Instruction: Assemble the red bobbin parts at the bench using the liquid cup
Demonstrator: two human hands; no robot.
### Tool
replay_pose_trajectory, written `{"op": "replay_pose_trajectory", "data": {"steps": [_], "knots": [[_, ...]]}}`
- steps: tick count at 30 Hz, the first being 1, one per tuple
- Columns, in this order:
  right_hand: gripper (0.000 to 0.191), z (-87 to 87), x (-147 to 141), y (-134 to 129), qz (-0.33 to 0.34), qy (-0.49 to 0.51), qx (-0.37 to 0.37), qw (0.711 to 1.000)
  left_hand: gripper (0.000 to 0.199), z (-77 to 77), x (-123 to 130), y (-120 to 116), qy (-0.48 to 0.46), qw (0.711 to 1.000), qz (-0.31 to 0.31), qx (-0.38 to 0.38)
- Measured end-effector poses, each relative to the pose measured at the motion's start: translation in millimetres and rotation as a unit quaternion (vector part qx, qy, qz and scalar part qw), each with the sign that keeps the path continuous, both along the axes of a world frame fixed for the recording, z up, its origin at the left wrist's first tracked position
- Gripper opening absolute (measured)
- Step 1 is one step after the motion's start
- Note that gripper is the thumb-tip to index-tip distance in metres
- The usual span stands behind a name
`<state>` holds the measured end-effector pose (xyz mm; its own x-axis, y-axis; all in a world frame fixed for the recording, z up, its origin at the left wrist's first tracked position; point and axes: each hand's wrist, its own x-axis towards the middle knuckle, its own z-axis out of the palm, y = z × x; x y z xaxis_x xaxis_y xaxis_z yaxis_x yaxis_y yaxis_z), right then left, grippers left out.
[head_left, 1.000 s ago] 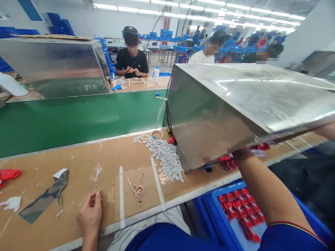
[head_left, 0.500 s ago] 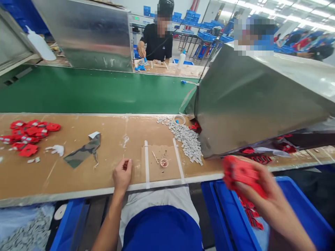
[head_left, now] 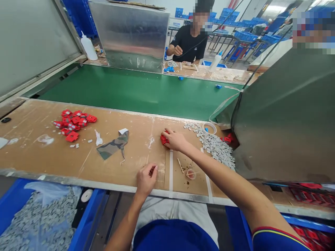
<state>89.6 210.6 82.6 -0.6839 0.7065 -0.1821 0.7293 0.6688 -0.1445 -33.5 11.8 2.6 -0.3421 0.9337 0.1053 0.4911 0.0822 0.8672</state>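
Observation:
My right hand (head_left: 176, 139) reaches across the bench, its fingers wrapped round red plastic parts (head_left: 164, 139) at table level, left of the heap of small grey pieces (head_left: 216, 148). The hand covers most of these parts. My left hand (head_left: 147, 179) rests near the front edge with fingers curled together; whatever it may hold is hidden. Between my arms lies a taped cardboard mat (head_left: 180, 184) with a small round cup (head_left: 191, 174) and a thin stick (head_left: 180, 165). A camouflage cloth (head_left: 113, 146) lies to the left, beside a pile of similar red parts (head_left: 74, 122).
A green conveyor belt (head_left: 125, 92) runs behind the bench. A metal panel (head_left: 282, 125) rises at right. Blue bins stand below, one holding grey pieces (head_left: 39, 216), another red parts (head_left: 311, 235). A tape roll (head_left: 209, 128) sits by the heap. A co-worker (head_left: 192, 43) sits opposite.
My right hand has carried the red parts from above the right-hand bin to the middle of the bench. My left hand keeps its curled pose. The view has swung left.

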Motion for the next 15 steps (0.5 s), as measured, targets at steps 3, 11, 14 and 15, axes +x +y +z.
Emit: {"op": "replay_pose_trajectory", "data": {"steps": [3, 11, 14, 15], "knots": [[0.036, 4.7, 1, 4, 0.016, 0.024, 0.005, 1.000, 0.025, 0.7, 0, 0, 0.001, 1.000, -0.003, 0.002], [0.021, 42.1, 10, -7, 0.038, 0.083, -0.040, 0.995, 0.024, 4.2, 1, -2, -0.008, 0.999, -0.004, 0.039], [0.011, 59.3, 39, -36, 0.082, 0.186, -0.145, 0.968, 0.032, 16.6, 12, -10, -0.004, 0.995, -0.025, 0.101], [0.013, 62.8, 52, -47, 0.096, 0.225, -0.192, 0.951, 0.042, 22.9, 17, -13, 0.001, 0.990, -0.041, 0.134]]}}
